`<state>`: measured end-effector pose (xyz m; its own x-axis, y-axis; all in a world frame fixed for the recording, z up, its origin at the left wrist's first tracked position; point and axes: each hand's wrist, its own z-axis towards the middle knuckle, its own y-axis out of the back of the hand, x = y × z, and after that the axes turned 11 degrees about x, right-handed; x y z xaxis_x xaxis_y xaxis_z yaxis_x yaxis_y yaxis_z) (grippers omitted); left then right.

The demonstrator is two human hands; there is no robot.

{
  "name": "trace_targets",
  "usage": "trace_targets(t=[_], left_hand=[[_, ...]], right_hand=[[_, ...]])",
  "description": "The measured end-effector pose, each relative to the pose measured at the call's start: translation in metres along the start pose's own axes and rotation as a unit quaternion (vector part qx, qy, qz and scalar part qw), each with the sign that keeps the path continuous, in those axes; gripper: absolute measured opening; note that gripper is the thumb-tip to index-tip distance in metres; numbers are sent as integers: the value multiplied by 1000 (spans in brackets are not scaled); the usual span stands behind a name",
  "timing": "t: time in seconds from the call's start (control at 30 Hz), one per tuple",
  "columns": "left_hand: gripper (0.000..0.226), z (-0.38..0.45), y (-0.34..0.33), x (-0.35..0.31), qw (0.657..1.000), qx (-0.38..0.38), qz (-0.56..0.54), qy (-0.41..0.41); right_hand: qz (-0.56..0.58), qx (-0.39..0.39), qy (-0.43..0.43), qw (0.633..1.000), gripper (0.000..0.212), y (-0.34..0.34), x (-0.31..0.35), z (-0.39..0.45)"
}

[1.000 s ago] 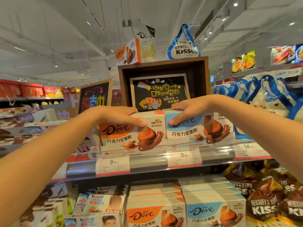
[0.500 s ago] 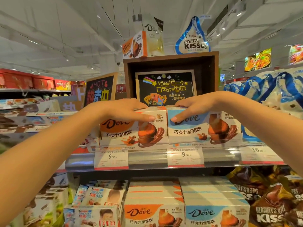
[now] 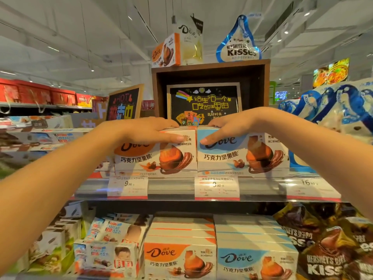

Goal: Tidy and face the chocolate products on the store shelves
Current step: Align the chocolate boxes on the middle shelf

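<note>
Two Dove chocolate boxes stand side by side at the front of the upper shelf (image 3: pixel 173 188). My left hand (image 3: pixel 145 132) lies over the top front edge of the orange Dove box (image 3: pixel 157 158), with straight fingers along its front face and the thumb on top. My right hand (image 3: pixel 228 128) lies the same way on the blue Dove box (image 3: pixel 240 156). The fingertips of both hands point at the seam where the two boxes meet. Both boxes face forward and stand upright.
Below are stacks of orange Dove boxes (image 3: pixel 179 257) and blue Dove boxes (image 3: pixel 256 259), Kinder boxes (image 3: pixel 113 253) to the left and Hershey's Kisses bags (image 3: pixel 331 253) to the right. Behind the hands stands a wooden display box (image 3: pixel 210 77) holding a chalkboard sign. Blue Kisses bags (image 3: pixel 343 110) lie at right.
Both hands have stayed on the two Dove boxes while their fingertips slid closer to the seam between them. The view has shifted slightly to the left and closer.
</note>
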<state>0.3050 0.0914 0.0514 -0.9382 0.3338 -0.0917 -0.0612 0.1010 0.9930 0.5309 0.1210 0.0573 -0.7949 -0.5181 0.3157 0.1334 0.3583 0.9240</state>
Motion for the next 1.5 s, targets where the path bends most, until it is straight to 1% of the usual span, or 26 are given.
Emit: trace_targets(t=[0.17, 0.27, 0.33, 0.4, 0.43, 0.53, 0.67, 0.73, 0.8, 0.87, 0.93, 1.03, 1.1, 1.17, 1.23, 1.33, 1.43, 1.5], left_hand=[[67, 1, 0, -14, 998, 48, -19, 21], [61, 1, 0, -14, 999, 34, -24, 20], [71, -3, 0, -9, 1000, 1, -16, 5], [84, -8, 2, 2, 998, -57, -24, -21], [85, -12, 5, 7, 995, -87, -37, -28], [76, -33, 17, 29, 989, -144, -39, -24], [63, -64, 28, 67, 985, -166, -26, -38], [69, -78, 29, 87, 987, -156, -24, -31], [86, -91, 31, 106, 992, -127, -12, -5], [98, -104, 32, 128, 996, -93, 14, 13], [97, -114, 26, 148, 995, -89, 53, 7], [99, -127, 14, 176, 990, -99, 93, -27], [90, -131, 8, 190, 986, -99, 131, -38], [78, -130, 5, 202, 979, -120, 159, -54], [70, -127, 5, 211, 975, -136, 158, -77], [56, -126, 8, 217, 978, -132, 124, -108], [58, -125, 10, 223, 983, -115, 75, -119], [62, -126, 9, 225, 984, -101, 74, -126]], right_hand=[[-18, -2, 9, 1000, 46, -3, 2, 1], [-38, 11, 10, 999, 59, -2, 5, -1], [-64, 9, 11, 998, 74, 1, 9, -5], [-72, -28, 17, 997, 80, 3, 16, -8], [-66, -50, 27, 996, 81, 3, 19, -8], [-40, -100, 77, 991, 76, 0, 38, -4], [-60, -146, 119, 980, 78, -4, 77, 13], [-67, -154, 136, 976, 79, -8, 99, 26], [-70, -159, 154, 973, 73, -15, 122, 40], [-84, -168, 169, 968, 75, -23, 147, 54], [-127, -191, 187, 955, 79, -35, 168, 67], [-152, -217, 225, 938, 73, -51, 194, 83], [-165, -215, 215, 938, 70, -59, 205, 94], [-187, -207, 182, 943, 70, -66, 211, 102], [-182, -205, 162, 948, 71, -70, 214, 106], [-144, -207, 143, 957, 69, -68, 218, 103], [-104, -188, 131, 968, 63, -63, 221, 103], [-107, -177, 118, 971, 62, -61, 224, 104]])
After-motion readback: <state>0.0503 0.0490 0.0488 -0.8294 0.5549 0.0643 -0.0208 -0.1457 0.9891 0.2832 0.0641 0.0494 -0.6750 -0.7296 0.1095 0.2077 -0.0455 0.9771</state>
